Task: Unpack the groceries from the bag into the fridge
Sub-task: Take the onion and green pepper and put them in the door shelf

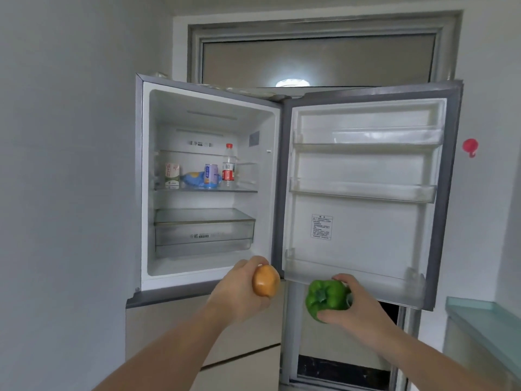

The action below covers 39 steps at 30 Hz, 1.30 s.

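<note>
Two veg mid-carry toward the open fridge (210,108): left hand (239,289) wraps a yellow onion (265,280), right hand (358,303) grips a green bell pepper (327,299), both just below the fridge opening. Bag not in view. Next move prob needs a lift to the shelf or the closed crisper drawer (204,234), which looks empty. Middle shelf (245,190) holds a carton (172,174), blue packet (194,179), can (211,174) & water bottle (228,163); door bins (363,191) look bare

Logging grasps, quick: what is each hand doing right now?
Left hand: closed around an orange-brown onion.
Right hand: closed around a green bell pepper.
</note>
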Motion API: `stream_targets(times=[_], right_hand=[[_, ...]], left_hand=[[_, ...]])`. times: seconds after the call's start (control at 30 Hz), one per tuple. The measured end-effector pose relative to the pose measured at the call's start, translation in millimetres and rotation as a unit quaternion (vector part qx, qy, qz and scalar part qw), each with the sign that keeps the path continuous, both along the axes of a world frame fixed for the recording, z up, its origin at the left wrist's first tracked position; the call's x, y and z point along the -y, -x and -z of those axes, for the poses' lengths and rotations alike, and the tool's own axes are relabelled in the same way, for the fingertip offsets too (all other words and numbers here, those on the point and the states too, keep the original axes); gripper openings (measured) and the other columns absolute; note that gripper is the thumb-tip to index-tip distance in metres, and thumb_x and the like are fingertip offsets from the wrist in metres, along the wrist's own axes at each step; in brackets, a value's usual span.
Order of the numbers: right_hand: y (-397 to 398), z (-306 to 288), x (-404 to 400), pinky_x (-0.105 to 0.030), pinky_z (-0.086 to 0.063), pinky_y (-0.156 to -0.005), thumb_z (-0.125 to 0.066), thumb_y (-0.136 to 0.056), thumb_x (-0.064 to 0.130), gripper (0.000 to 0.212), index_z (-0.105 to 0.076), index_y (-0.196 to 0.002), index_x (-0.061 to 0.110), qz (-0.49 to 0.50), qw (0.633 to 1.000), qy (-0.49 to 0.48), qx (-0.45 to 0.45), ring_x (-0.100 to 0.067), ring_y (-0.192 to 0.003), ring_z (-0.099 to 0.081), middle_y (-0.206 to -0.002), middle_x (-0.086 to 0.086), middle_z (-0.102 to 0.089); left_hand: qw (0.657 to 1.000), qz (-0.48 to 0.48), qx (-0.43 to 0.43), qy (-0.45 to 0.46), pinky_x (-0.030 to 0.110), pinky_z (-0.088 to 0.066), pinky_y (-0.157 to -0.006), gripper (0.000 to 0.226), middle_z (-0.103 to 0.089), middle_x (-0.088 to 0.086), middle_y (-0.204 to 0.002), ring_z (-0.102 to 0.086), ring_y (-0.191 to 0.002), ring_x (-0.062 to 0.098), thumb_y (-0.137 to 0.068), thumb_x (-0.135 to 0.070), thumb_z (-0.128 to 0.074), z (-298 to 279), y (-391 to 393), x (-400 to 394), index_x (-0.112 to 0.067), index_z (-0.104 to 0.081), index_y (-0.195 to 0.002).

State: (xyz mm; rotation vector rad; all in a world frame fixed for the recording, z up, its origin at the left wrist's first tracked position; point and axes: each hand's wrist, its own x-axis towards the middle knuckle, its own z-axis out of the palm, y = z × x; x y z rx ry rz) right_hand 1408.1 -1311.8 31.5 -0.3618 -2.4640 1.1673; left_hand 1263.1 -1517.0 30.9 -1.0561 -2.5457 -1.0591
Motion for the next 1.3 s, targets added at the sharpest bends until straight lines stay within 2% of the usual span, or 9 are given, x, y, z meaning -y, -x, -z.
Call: stream_targets(times=[0.23, 0.37, 0.47, 0.63, 0.73, 0.83, 0.9, 1.07, 1.3], right_hand=[[72, 5, -8, -0.02, -0.047, -0.07, -0.082, -0.067, 0.021, 0.068, -0.042, -0.121, 0.032, -0.006, 1.0, 0.029, -0.011, -0.008, -0.092, -0.058, -0.104, 0.007, -0.055], [119, 12, -21, -0.024, -0.049, -0.073, -0.083, -0.064, 0.022, 0.07, -0.044, -0.121, 0.031, -0.01, 0.999, 0.028, -0.021, -0.011, -0.093, -0.058, -0.105, 0.004, -0.055], [149, 9, -41, -0.018, -0.043, -0.064, -0.083, -0.065, 0.021, 0.068, -0.044, -0.12, 0.031, -0.01, 0.999, 0.026, -0.045, -0.008, -0.089, -0.056, -0.104, 0.002, -0.055], [186, -5, -88, -0.014, -0.041, -0.065, -0.083, -0.067, 0.02, 0.066, -0.043, -0.118, 0.032, -0.004, 0.997, 0.015, -0.072, -0.002, -0.087, -0.054, -0.106, 0.004, -0.055], [200, -10, -116, -0.013, -0.041, -0.066, -0.083, -0.067, 0.019, 0.067, -0.043, -0.119, 0.033, 0.002, 0.996, 0.018, -0.082, -0.002, -0.088, -0.054, -0.106, 0.006, -0.055], [209, -7, -141, -0.013, -0.041, -0.065, -0.083, -0.066, 0.019, 0.069, -0.045, -0.123, 0.029, 0.025, 0.996, 0.002, -0.083, -0.004, -0.089, -0.055, -0.109, 0.004, -0.055], [213, -2, -157, -0.017, -0.043, -0.067, -0.083, -0.065, 0.021, 0.071, -0.045, -0.124, 0.029, 0.046, 0.996, -0.012, -0.079, -0.008, -0.091, -0.055, -0.112, 0.002, -0.053], [216, 13, -189, -0.034, -0.049, -0.088, -0.081, -0.059, 0.041, 0.076, -0.042, -0.124, 0.036, 0.111, 0.992, -0.052, -0.036, -0.019, -0.098, -0.056, -0.118, -0.001, -0.048], [219, 26, -214, -0.035, -0.044, -0.097, -0.076, -0.067, 0.05, 0.082, -0.036, -0.136, 0.032, 0.158, 0.982, -0.097, 0.043, -0.024, -0.108, -0.053, -0.122, -0.003, -0.045]], left_hand=[[1.0, 0.014, 0.012, 0.009, 0.027, -0.043, -0.086, 0.071, -0.042, -0.012, -0.119, -0.046, -0.105, 0.013, -0.074, -0.03, -0.077, 10, 66, -18, -0.044, -0.035, -0.129], [1.0, -0.005, 0.004, 0.018, 0.025, -0.042, -0.086, 0.071, -0.045, -0.009, -0.126, -0.047, -0.107, 0.014, -0.073, -0.03, -0.078, 10, 104, -26, -0.042, -0.037, -0.13], [1.0, -0.015, -0.008, 0.014, 0.023, -0.039, -0.087, 0.073, -0.046, -0.007, -0.131, -0.046, -0.106, 0.012, -0.073, -0.029, -0.077, 1, 128, -43, -0.039, -0.038, -0.133], [1.0, -0.01, -0.02, 0.02, 0.029, -0.042, -0.091, 0.074, -0.045, -0.007, -0.133, -0.047, -0.11, 0.015, -0.073, -0.027, -0.079, -19, 159, -91, -0.039, -0.038, -0.133], [0.999, 0.008, -0.022, 0.025, 0.032, -0.045, -0.093, 0.073, -0.045, -0.007, -0.132, -0.047, -0.111, 0.016, -0.074, -0.028, -0.079, -23, 172, -126, -0.039, -0.037, -0.133], [0.998, 0.039, -0.03, 0.043, 0.03, -0.043, -0.091, 0.072, -0.045, -0.006, -0.131, -0.047, -0.111, 0.017, -0.074, -0.029, -0.077, -22, 183, -161, -0.038, -0.036, -0.134], [0.997, 0.061, -0.028, 0.049, 0.028, -0.04, -0.088, 0.072, -0.043, -0.005, -0.13, -0.046, -0.108, 0.016, -0.075, -0.028, -0.076, -20, 191, -183, -0.037, -0.036, -0.134], [0.99, 0.115, -0.014, 0.086, 0.029, -0.04, -0.09, 0.072, -0.04, -0.005, -0.131, -0.048, -0.113, 0.02, -0.076, -0.03, -0.073, -7, 209, -228, -0.036, -0.034, -0.137], [0.979, 0.169, 0.03, 0.109, 0.04, -0.046, -0.097, 0.077, -0.04, -0.001, -0.134, -0.05, -0.113, 0.025, -0.076, -0.031, -0.072, 9, 222, -267, -0.04, -0.028, -0.139]])
